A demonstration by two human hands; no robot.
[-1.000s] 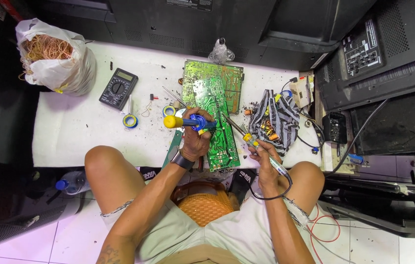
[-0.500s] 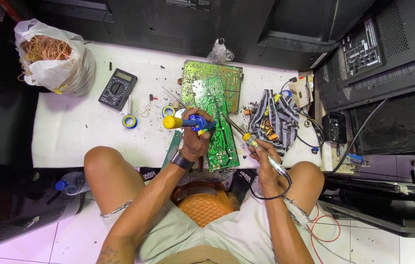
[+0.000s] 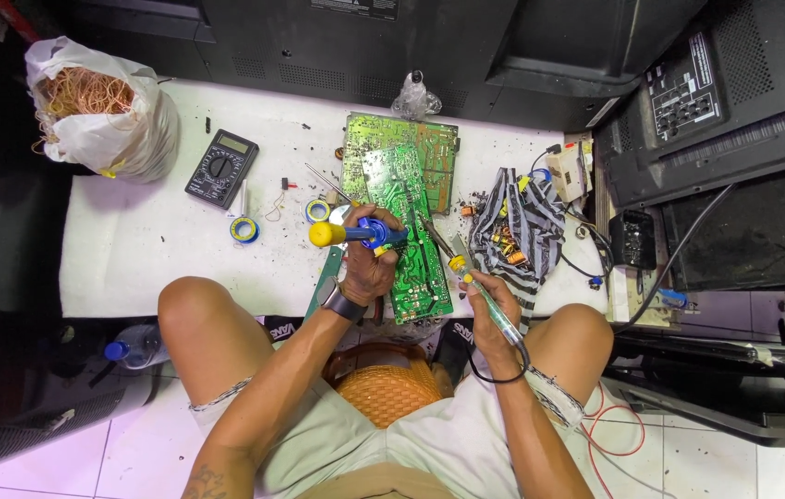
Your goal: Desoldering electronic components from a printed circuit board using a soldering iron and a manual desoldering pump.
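My left hand (image 3: 372,268) grips a blue and yellow desoldering pump (image 3: 348,233), lying crosswise over the left edge of a green circuit board (image 3: 411,240). My right hand (image 3: 496,300) holds a soldering iron (image 3: 471,282) with a translucent handle, its tip pointing up-left at the board's right edge. A second green circuit board (image 3: 411,143) lies under the first one, farther back on the white table (image 3: 152,254).
A black multimeter (image 3: 221,167) and a blue-yellow tape roll (image 3: 244,229) lie to the left. A plastic bag of copper wire (image 3: 101,115) stands at the far left corner. A striped cloth with small parts (image 3: 517,226) lies right; dark TV housings (image 3: 716,111) surround the table.
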